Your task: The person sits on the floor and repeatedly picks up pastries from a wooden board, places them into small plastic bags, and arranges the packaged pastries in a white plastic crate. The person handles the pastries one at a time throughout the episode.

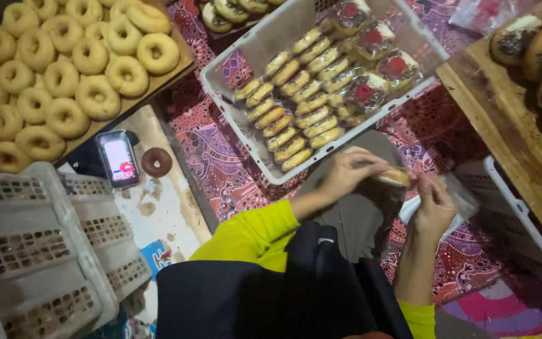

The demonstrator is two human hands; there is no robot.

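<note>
My left hand [348, 171] pinches a small golden pastry [396, 177] by its end. Close beside it, my right hand [435, 207] holds a clear plastic bag [460, 198], its opening up against the pastry. Both hands hover over a grey mat and a red patterned cloth [221, 157]. Just beyond them stands a white crate [246, 47] filled with rows of wrapped golden pastries [296, 107] and round ones topped in red [365, 91].
A wooden tray [177, 66] of plain ring doughnuts [64, 69] lies at the upper left. Below it are a lit phone [118, 158] and one chocolate doughnut [157, 162]. Stacked white crates [39, 251] fill the lower left. A wooden board [503, 125] with chocolate-topped doughnuts [534, 44] sits at right.
</note>
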